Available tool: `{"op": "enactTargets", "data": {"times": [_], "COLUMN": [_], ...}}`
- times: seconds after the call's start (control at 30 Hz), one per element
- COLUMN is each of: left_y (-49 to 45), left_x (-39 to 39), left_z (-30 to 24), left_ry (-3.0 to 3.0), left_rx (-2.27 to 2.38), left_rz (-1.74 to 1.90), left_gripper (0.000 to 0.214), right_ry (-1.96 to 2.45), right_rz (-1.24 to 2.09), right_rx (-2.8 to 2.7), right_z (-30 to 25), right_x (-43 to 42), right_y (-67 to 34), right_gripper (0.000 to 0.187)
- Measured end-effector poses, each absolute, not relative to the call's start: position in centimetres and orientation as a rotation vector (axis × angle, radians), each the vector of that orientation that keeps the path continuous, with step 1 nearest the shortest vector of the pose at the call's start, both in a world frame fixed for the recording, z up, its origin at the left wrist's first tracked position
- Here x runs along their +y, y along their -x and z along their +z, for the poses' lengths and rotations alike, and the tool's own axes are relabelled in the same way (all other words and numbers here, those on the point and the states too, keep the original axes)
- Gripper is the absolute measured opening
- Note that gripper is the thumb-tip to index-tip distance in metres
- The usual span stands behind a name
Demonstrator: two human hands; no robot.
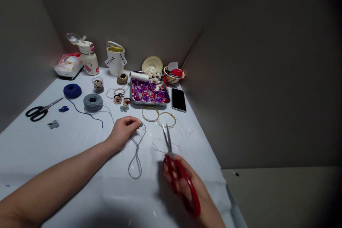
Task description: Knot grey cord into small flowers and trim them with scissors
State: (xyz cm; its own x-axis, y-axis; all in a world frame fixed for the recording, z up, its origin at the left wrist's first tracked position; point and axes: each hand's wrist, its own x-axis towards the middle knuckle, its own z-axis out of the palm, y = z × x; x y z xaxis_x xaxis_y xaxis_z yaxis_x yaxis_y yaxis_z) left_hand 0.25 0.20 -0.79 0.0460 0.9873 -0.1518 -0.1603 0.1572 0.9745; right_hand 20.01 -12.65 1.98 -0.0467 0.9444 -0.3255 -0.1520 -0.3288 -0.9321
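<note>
My left hand [125,130] pinches a small piece of grey yarn work at its fingertips, close to the table. From there a grey yarn [136,156] trails over the table in a long loop. My right hand [187,181] grips red-handled scissors [184,185], fingers through the handles and blades pointing away from me, slightly parted. Two gold hoops [167,119] lie beyond the blade tips. A thin thread [167,145] curls on the table near the blades. The ball of grey yarn [93,102] sits beyond my left hand, a strand running from it towards that hand.
At left lie black-handled scissors [42,109], a blue yarn ball [72,91] and a grey crocheted flower [53,124]. A tray of beads [150,103] and a phone [178,99] stand farther back. A bottle [90,60] and a white canister [115,62] line the wall.
</note>
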Motion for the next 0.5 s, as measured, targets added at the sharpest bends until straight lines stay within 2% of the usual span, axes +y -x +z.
{"op": "enactTargets", "data": {"times": [0.23, 0.5], "left_y": [-0.1, -0.1], "left_x": [-0.3, -0.4], "left_z": [-0.8, 0.0], "left_ry": [-1.211, -1.228], "left_rx": [1.174, 1.169], "left_rz": [1.172, 1.189], "left_gripper": [0.015, 0.013], "right_ry": [1.229, 1.305], "right_rz": [1.688, 1.756], "right_rx": [-1.089, -1.059], "right_z": [2.7, 1.2], "right_x": [-12.4, -11.4], "right_y": [-16.7, -16.4], "right_gripper": [0.051, 0.052]}}
